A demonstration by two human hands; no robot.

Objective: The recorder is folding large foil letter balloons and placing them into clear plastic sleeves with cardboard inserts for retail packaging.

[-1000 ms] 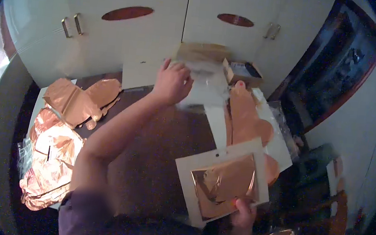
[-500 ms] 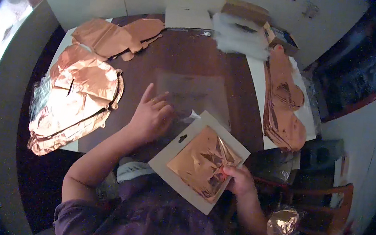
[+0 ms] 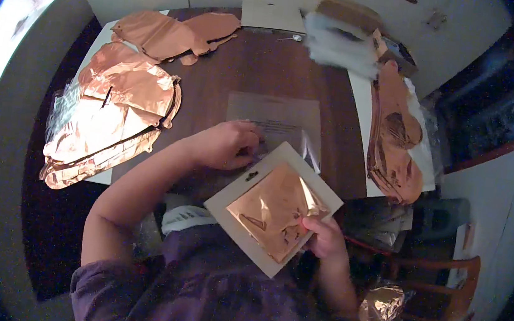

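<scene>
My right hand (image 3: 323,235) grips the lower right edge of a square white card (image 3: 215,204), thumb on top. A folded copper-coloured foil balloon (image 3: 274,206) lies on that card, which is tilted cornerwise and has a dark hang slot. Just left of the card, my left hand (image 3: 233,145) is closed, fingers curled over the near left part of a clear plastic sleeve (image 3: 275,107). Whether the fingertips pinch the sleeve is hidden. The sleeve lies on the dark brown table (image 3: 267,67), its right side catching light.
Flattened copper foil balloons (image 3: 126,93) are piled at the left edge, and another foil stack (image 3: 394,137) lies at the right. Behind stand a whitish plastic bundle (image 3: 341,44) and an open small box (image 3: 396,53). A wooden chair (image 3: 466,289) holding crumpled foil (image 3: 383,302) is at lower right.
My left hand has moved right and slightly away, its raised finger now curled in over the sleeve. The card stays in my right hand and has turned slightly. The whole view has shifted a little.
</scene>
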